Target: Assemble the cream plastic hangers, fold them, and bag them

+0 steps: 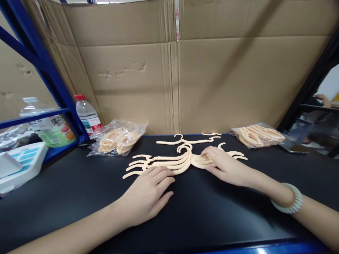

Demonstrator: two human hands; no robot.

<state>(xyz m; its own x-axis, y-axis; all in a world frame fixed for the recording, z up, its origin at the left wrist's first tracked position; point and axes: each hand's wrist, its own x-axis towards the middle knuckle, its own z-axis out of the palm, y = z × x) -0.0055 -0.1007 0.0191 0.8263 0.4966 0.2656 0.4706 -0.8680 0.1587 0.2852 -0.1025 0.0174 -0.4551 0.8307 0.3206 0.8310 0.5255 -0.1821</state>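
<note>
On black table (79, 197), backed by cardboard wall (169, 70), I see fanned hanger stack (169, 161) at centre. Left hand (148, 195) flat, open, fingertips touching stack's near edge; right hand (225, 165) open, pressing stack's right side. 2 bagged hanger packs (119, 139) behind.

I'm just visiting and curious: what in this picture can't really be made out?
- Head view: the fanned pile of peach plastic hangers can't be counted; the left hand and right hand cover parts.
- The two clear crinkled bags of hangers blur their contents.
- The red-capped water bottle has label print too small to read.
- The white box is cut off at the left edge.
</note>
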